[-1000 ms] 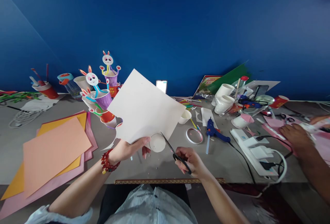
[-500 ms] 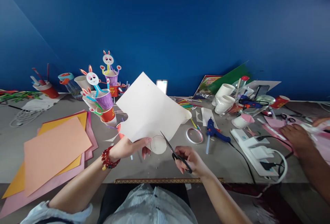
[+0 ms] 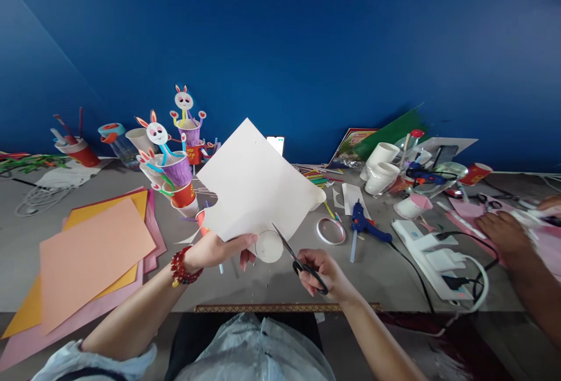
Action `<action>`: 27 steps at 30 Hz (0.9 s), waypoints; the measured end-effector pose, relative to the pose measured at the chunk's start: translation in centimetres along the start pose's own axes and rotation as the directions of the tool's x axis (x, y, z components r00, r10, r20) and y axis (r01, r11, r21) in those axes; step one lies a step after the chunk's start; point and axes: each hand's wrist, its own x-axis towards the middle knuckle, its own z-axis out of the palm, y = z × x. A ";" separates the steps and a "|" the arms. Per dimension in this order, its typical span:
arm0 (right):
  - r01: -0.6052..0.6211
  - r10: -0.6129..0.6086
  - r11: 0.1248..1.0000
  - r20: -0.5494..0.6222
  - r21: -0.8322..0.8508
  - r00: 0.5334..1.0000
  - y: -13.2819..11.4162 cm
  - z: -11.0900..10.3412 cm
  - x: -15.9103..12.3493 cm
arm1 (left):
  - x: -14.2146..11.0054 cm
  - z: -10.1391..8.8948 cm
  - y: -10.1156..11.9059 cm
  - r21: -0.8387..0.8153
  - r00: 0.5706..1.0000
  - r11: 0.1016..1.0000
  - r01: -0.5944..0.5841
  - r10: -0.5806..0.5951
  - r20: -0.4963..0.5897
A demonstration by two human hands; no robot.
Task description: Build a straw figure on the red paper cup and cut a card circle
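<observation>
My left hand pinches the lower left edge of a white sheet of paper, thumb on top. A round notch is cut from the sheet's left corner. At its lower edge is a pale disc with a drawn or cut outline; whether it is still joined to the sheet I cannot tell. My right hand grips black-handled scissors, fingers in the loops. Their blades point up and left, lying against the paper at the disc's right side.
Coloured paper sheets lie at left, near rabbit-topped paper cups. Right of my hands are a tape roll, a blue glue gun and a corded power strip. Another person's hand rests at far right.
The white sheet has tilted very slightly. Both hands and the scissors stay almost where they were, still at the disc.
</observation>
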 end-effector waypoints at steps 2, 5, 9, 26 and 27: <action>-0.004 0.004 1.000 0.001 -0.009 1.000 -0.1 0.0 0.0 | -0.1 0.0 0.2 0.004 1.000 1.000 0.002 -0.002 -0.006; -0.020 0.020 1.000 0.007 -0.020 1.000 -0.5 0.0 0.0 | -0.1 -0.1 0.4 0.005 1.000 1.000 0.004 -0.004 0.001; -0.045 0.045 0.999 0.014 -0.002 0.999 -0.7 -0.1 0.1 | 0.1 -0.4 0.4 0.005 0.999 1.000 -0.008 0.008 0.044; -0.071 0.071 0.997 0.014 -0.001 0.997 -1.1 -0.4 0.1 | 1.1 -1.5 0.5 -0.040 0.987 0.999 0.011 -0.005 0.164; -0.071 0.071 0.997 0.014 0.004 0.997 -1.1 -0.4 0.1 | 1.1 -1.5 0.4 -0.044 0.985 0.999 0.013 -0.005 0.170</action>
